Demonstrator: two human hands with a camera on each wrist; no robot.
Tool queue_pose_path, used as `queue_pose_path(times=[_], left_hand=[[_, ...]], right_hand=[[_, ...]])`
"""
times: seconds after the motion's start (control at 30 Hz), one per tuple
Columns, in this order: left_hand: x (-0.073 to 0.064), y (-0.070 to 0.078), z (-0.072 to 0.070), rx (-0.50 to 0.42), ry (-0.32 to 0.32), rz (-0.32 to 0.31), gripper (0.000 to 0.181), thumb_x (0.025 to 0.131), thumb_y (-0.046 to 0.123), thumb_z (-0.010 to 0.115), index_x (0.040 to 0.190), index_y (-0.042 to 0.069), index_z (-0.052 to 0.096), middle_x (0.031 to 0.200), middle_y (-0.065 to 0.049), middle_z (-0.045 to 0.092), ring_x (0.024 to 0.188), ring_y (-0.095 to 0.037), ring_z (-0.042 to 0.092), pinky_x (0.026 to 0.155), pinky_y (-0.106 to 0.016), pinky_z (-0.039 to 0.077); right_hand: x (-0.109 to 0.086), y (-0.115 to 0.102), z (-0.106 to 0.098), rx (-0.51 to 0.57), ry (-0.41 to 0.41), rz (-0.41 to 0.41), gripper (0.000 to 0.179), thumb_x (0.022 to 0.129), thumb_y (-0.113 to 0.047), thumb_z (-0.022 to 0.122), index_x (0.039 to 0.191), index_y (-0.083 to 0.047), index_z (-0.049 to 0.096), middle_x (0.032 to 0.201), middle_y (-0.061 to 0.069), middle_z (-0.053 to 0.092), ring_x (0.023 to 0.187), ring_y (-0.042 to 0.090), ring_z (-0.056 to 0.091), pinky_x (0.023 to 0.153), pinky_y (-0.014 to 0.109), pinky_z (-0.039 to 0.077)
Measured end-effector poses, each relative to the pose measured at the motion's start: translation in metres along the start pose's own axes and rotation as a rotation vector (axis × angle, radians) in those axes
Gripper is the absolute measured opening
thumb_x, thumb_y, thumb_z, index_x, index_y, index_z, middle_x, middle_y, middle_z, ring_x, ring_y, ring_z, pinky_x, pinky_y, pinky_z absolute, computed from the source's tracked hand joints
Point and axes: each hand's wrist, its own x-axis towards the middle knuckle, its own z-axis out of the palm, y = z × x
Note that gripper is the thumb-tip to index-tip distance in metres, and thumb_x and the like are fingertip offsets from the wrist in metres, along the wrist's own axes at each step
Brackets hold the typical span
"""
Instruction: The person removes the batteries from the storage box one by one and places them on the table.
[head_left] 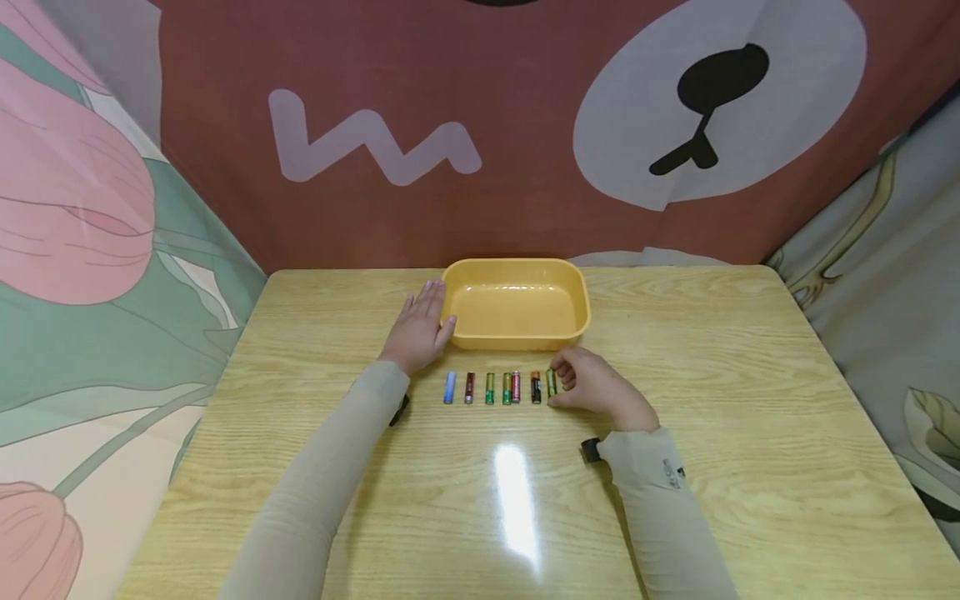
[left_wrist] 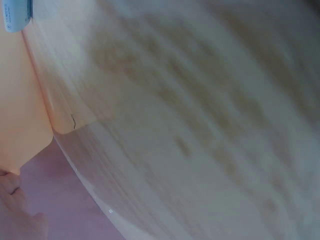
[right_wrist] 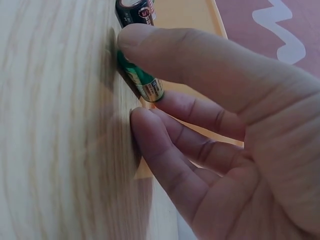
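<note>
A yellow plastic basin (head_left: pixel 517 342) stands at the table's back edge. My left hand (head_left: pixel 422 329) rests with straight fingers against its left side. In front of the basin, several batteries stretch in a row: a blue one (head_left: pixel 449 387), a dark red one (head_left: pixel 469 387), a green one (head_left: pixel 490 388), another green one (head_left: pixel 507 388) beside a pink one (head_left: pixel 516 387), and a black-and-copper one (head_left: pixel 536 387). At the row's right end, my right hand (head_left: pixel 596 387) pinches a green battery (right_wrist: pixel 145 85) by its two ends, thumb and finger apart along its length.
The wood-grain table (head_left: pixel 735 467) spreads around the hands, with a bright light reflection in front of the row. Behind the basin hangs a reddish-brown cloth (head_left: pixel 525 217) with a cartoon face. Patterned curtains (head_left: pixel 90 250) flank both sides.
</note>
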Motion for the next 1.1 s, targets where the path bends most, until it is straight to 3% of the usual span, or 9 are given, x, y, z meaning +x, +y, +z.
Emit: queue_pose_path(times=[0.5, 0.8, 0.93, 1.1], left_hand=[[0.0, 0.0, 0.002, -0.002, -0.005, -0.006, 0.071, 0.109, 0.045, 0.028, 0.162, 0.001, 0.012, 0.169, -0.013, 0.012, 0.156, -0.025, 0.005, 0.126, -0.047, 0.007], [0.004, 0.001, 0.004, 0.003, 0.006, 0.008, 0.07, 0.109, 0.043, 0.031, 0.162, 0.001, 0.013, 0.168, -0.014, 0.014, 0.156, -0.026, 0.007, 0.126, -0.048, 0.009], [0.003, -0.001, 0.007, 0.007, 0.006, 0.019, 0.07, 0.109, 0.044, 0.03, 0.162, 0.0, 0.013, 0.168, -0.015, 0.015, 0.156, -0.027, 0.008, 0.126, -0.048, 0.009], [0.001, -0.005, 0.011, 0.014, -0.001, 0.02, 0.071, 0.109, 0.045, 0.029, 0.162, 0.0, 0.012, 0.168, -0.014, 0.015, 0.156, -0.027, 0.007, 0.125, -0.049, 0.01]], right_hand=[[-0.002, 0.002, -0.001, 0.023, -0.008, -0.004, 0.049, 0.078, -0.01, 0.089, 0.115, 0.001, 0.059, 0.101, 0.009, 0.06, 0.09, 0.021, 0.058, 0.081, 0.036, 0.053], [-0.008, -0.002, -0.006, 0.034, -0.014, 0.024, 0.053, 0.08, -0.014, 0.087, 0.121, 0.002, 0.058, 0.107, 0.012, 0.063, 0.096, 0.024, 0.061, 0.089, 0.042, 0.054], [-0.011, -0.006, -0.009, 0.016, -0.012, -0.012, 0.04, 0.088, -0.016, 0.08, 0.117, 0.002, 0.059, 0.106, 0.012, 0.065, 0.097, 0.025, 0.063, 0.089, 0.044, 0.055], [-0.017, -0.008, -0.015, -0.055, 0.03, -0.113, 0.019, 0.093, -0.014, 0.072, 0.105, -0.001, 0.065, 0.102, 0.008, 0.067, 0.095, 0.024, 0.064, 0.086, 0.043, 0.057]])
